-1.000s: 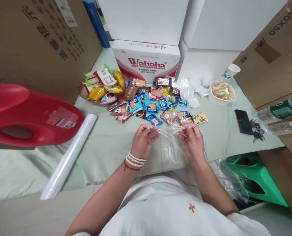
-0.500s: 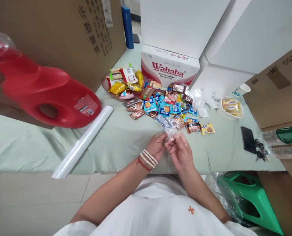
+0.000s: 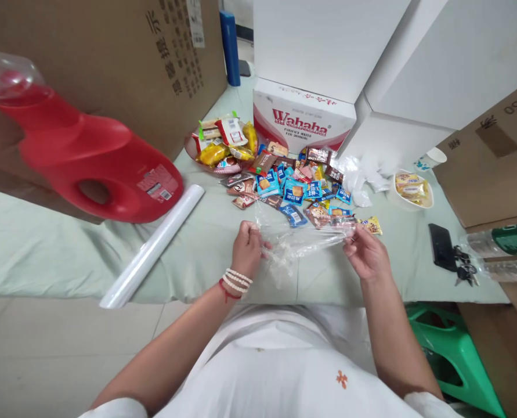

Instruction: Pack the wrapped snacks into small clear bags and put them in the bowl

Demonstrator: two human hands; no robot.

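My left hand (image 3: 246, 247) and my right hand (image 3: 365, 252) each pinch one side of a thin clear plastic bag (image 3: 297, 241), stretched between them above the pale green cloth (image 3: 206, 244). Just beyond the bag lies a heap of wrapped snacks (image 3: 293, 188) in blue, brown and red packets. A pink bowl (image 3: 217, 165) at the heap's left end holds yellow and white packets. Beaded bracelets circle my left wrist.
A red jug (image 3: 88, 162) lies at the left beside a white roll (image 3: 154, 249). Behind stand a Wahaha box (image 3: 304, 122), white boxes and cardboard cartons. At the right are a white bowl (image 3: 410, 188), paper cup (image 3: 432, 157), phone (image 3: 440, 247), keys, bottles and a green stool (image 3: 458, 354).
My hands were close together, bunched on the bag, half a second ago. They have now moved apart and pulled the bag wide. The view has shifted slightly.
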